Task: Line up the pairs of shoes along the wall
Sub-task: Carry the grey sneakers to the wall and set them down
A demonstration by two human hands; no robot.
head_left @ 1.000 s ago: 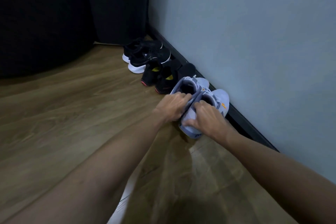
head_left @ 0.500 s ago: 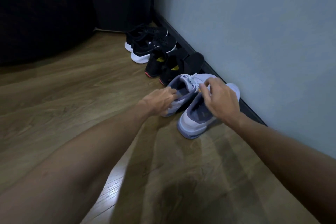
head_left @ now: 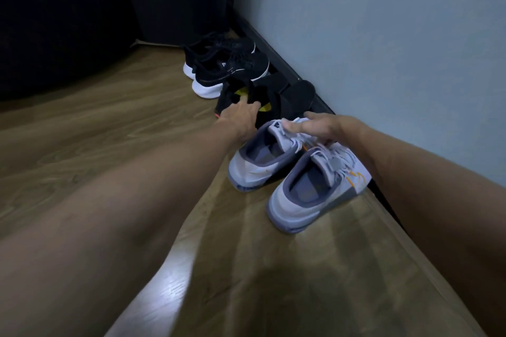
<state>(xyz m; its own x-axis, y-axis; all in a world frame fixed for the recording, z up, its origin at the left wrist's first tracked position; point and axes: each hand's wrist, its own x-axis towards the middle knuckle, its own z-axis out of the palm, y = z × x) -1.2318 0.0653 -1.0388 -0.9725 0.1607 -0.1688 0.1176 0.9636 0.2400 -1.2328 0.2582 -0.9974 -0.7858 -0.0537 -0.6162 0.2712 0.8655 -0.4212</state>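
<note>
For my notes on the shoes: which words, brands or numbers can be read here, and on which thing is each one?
None can be read.
Black sneaker: small white mark on the side, too blurred to read.
Grey sneaker: orange mark on the side, a shape, no legible letters.

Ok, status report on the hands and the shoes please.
Left hand reaching onto black shoes with yellow insoles. Right hand open over pale lilac sneakers near grey wall. Black white-soled sneakers beyond. Nothing blocking.
</note>
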